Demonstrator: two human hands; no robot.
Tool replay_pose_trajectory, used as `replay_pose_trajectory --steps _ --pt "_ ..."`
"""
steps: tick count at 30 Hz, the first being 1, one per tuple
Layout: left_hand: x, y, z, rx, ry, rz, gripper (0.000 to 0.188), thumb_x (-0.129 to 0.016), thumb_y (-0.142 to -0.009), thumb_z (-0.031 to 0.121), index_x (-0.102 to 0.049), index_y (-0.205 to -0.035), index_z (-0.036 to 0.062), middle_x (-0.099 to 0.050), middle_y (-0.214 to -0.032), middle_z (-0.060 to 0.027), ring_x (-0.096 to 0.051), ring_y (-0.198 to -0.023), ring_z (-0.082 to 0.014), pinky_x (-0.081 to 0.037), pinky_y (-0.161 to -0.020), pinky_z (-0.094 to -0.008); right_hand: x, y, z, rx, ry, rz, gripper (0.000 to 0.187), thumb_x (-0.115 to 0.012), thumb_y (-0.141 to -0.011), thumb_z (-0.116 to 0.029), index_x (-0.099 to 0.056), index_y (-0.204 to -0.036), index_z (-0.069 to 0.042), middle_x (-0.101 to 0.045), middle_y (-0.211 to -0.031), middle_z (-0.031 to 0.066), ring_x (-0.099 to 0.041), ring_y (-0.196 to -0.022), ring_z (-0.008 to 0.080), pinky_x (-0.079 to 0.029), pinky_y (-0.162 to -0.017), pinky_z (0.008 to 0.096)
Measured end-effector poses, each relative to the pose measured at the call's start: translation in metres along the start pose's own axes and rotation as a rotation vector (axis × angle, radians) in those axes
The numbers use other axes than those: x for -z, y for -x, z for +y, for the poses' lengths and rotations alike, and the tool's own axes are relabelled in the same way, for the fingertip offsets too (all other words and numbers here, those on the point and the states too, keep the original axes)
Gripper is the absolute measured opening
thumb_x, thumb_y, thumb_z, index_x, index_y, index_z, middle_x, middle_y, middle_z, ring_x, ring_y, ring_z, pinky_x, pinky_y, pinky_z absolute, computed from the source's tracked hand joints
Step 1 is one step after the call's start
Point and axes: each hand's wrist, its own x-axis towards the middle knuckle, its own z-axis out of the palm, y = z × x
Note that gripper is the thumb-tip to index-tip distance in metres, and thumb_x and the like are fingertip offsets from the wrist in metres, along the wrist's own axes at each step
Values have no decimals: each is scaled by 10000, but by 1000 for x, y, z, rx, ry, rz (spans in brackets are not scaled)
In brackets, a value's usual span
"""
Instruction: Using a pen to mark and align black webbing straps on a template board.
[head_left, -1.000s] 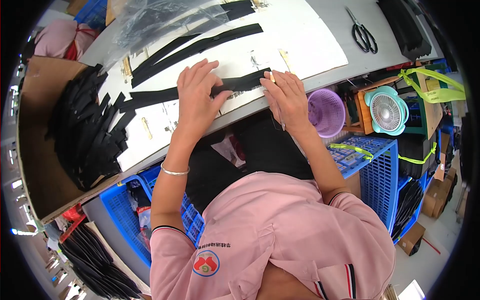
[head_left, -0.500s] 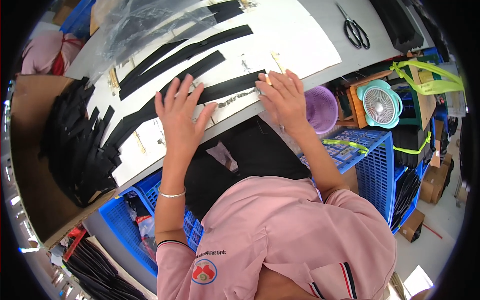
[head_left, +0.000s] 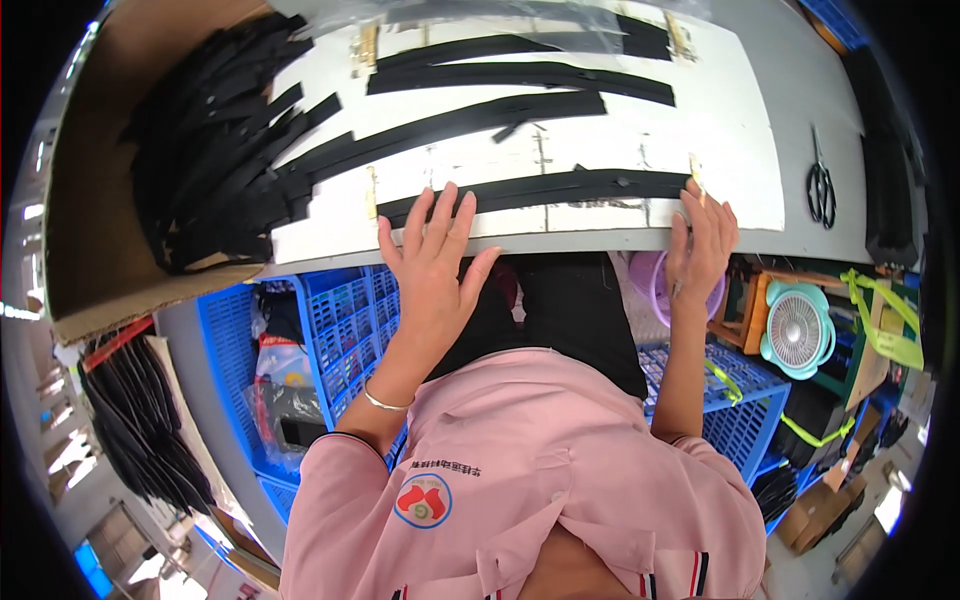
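A black fabric strip (head_left: pixel 580 187) lies lengthwise near the front edge of a white marked board (head_left: pixel 745 130). My left hand (head_left: pixel 432 255) rests over the strip's left end, fingers spread and thumb out to the side. At the right end, beside a tan tape mark (head_left: pixel 696 172), my right hand (head_left: pixel 705 240) touches the strip with its fingertips; the thumb stands apart from the fingers. Farther back on the board lie more black strips (head_left: pixel 520 76), one long strip (head_left: pixel 470 122) reaching left toward a heap of black strips (head_left: pixel 215 150).
The heap sits in a cardboard box (head_left: pixel 95 250) at the left. Scissors (head_left: pixel 821 190) lie on the grey table (head_left: pixel 830 90) at the right. Clear plastic (head_left: pixel 560 15) covers the far strips. Below the table are blue crates (head_left: pixel 225 350), a purple basket (head_left: pixel 650 285) and a teal fan (head_left: pixel 798 330).
My view has turned, so the board now sits level across it. My left hand has moved left along the front strip to its end; my right hand stays at the right end.
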Motion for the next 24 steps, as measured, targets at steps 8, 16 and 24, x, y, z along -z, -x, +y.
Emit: replay_pose_trajectory --steps 8,16,24 --pt "0 -11 -27 -8 37 23 561 -681 -979 307 -545 -1487 109 -490 -1557 -147 -390 -1489 -340 -80 -1214 -642 -3 1 -4 -26 8 -5 268 -671 -954 -46 -680 -1222 -50 -722 -1286 85 -601 -1210 323 -419 -1120 456" --pt "11 -1 -49 54 -30 42 574 -679 -976 334 -544 -1488 114 -501 -1557 -121 -390 -1491 -332 -37 -1229 -624 2 -4 -6 -8 70 -47 279 -680 -942 -60 -683 -1221 -73 -711 -1286 64 -624 -1195 275 -403 -1129 470" --pt "9 0 -52 53 42 61 571 -673 -986 291 -520 -1515 141 -473 -1592 -74 -342 -1527 -302 -56 -1240 -595 10 -63 -106 -337 -473 -121 258 -627 -993 -93 -696 -1241 -75 -749 -1099 84 -642 -1091 200 -447 -1034 381"
